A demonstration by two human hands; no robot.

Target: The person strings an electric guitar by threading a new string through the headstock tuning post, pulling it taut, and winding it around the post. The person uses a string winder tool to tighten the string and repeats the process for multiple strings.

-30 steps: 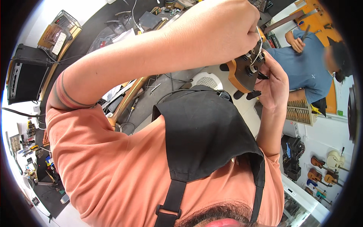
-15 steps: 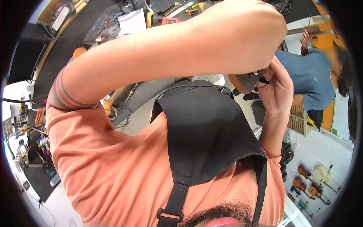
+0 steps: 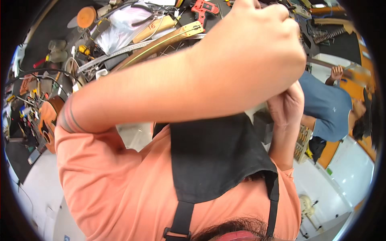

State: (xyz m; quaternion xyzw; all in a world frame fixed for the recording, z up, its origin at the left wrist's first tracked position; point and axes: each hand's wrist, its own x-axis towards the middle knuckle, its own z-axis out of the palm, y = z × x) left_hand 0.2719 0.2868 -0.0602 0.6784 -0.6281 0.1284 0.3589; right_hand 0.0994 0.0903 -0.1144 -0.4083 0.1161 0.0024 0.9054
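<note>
My left hand (image 3: 273,48) is raised at the upper right, blurred, its fingers curled; whatever they hold is hidden. Its forearm stretches across the middle over my black apron (image 3: 217,156). My right hand (image 3: 285,104) is behind and below it, fingers bent and partly covered by the left hand, so what they grip is out of sight. The dark headstock with tuners is hidden behind the left hand and arm.
A cluttered bench holds a red drill (image 3: 203,9), pliers, a plastic bag (image 3: 122,28) and wooden pieces. An acoustic guitar (image 3: 50,122) is at the left. A co-worker (image 3: 327,108) in blue is at the right, holding a long object.
The view has shifted, showing more bench. My left hand has moved right and now covers the headstock seen a second ago. My right hand appears lower and more hidden.
</note>
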